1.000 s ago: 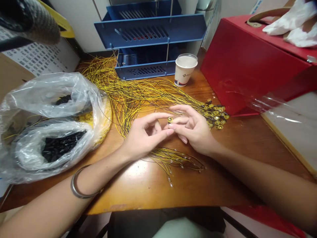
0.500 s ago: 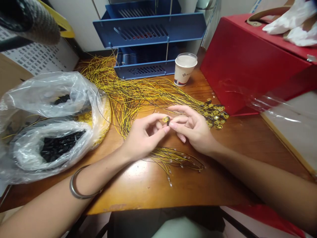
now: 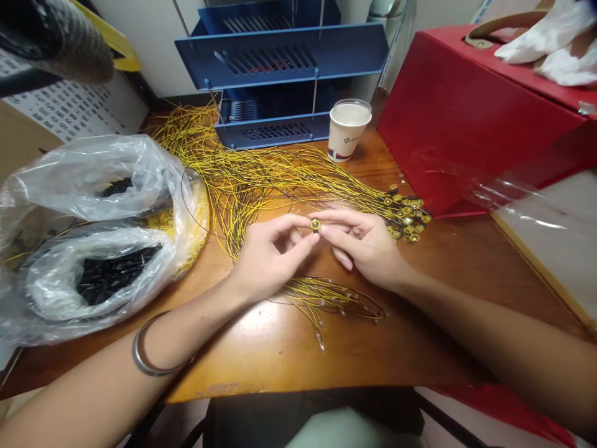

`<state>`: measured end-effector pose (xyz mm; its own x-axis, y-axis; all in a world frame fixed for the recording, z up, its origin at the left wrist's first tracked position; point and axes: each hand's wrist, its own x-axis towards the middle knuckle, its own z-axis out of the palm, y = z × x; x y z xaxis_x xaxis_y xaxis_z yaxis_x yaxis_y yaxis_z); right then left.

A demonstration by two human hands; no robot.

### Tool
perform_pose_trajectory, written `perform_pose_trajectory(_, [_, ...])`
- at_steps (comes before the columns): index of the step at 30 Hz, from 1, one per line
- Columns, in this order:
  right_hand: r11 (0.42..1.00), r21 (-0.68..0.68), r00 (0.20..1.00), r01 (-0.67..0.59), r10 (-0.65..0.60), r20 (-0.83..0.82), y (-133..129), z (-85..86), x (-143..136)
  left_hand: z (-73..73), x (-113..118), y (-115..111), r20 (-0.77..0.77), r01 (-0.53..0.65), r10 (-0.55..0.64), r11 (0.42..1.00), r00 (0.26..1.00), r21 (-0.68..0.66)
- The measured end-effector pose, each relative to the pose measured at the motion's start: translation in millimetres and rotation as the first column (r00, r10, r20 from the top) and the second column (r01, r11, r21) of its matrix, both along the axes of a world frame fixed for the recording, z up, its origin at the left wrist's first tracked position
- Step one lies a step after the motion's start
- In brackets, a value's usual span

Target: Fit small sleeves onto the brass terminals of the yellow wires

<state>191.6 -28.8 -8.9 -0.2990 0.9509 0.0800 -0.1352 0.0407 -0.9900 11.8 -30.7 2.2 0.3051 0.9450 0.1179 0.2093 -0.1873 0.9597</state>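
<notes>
Between the fingertips of my left hand [image 3: 275, 252] and my right hand [image 3: 361, 246] is a small yellow hexagonal cap with a dark part below it [image 3: 316, 225]. Both hands pinch it, thumb against fingers, just above the tabletop. Whether a wire runs from it is hidden by the fingers. Beneath my hands lies a bunch of yellow and black wires with small clear tips [image 3: 336, 298]. To the right of my right hand sits a cluster of similar yellow-capped pieces [image 3: 408, 218] on wire ends.
Long yellow and black wires [image 3: 261, 168] spread across the back of the wooden table [image 3: 233, 367]. Plastic bags [image 3: 41, 274] at left hold black pieces and yellow caps. A paper cup [image 3: 347, 134], a blue rack [image 3: 280, 59] and a red box [image 3: 466, 124] stand behind.
The yellow cap has turned from tilted to facing me and shifted slightly right. My right hand's fingers have drawn in against it; my left hand has barely moved.
</notes>
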Motion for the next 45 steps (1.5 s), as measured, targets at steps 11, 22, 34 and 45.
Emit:
perform_pose_trajectory(11, [0.999,-0.038,1.0,0.005,-0.005,0.021,1.1,1.7,-1.4,1.1,1.5,1.0,-0.001,-0.033,0.033,0.998,0.999,-0.05])
perform_pose_trajectory(22, [1.0,0.008,1.0,-0.002,0.002,0.01,2.1,1.2,-1.0,0.8,1.6,1.0,0.006,-0.017,0.017,0.999,1.0,-0.047])
perform_pose_trajectory(34, [0.999,-0.049,1.0,-0.007,0.007,0.013,1.6,3.1,-1.8,2.3,0.8,1.0,-0.036,-0.021,0.021,1.0,0.999,-0.004])
perform_pose_trajectory(45, [0.998,-0.029,0.998,0.058,-0.058,-0.012,0.7,1.2,-2.7,-1.8,0.5,-1.1,-0.007,-0.042,0.042,0.999,0.999,0.035])
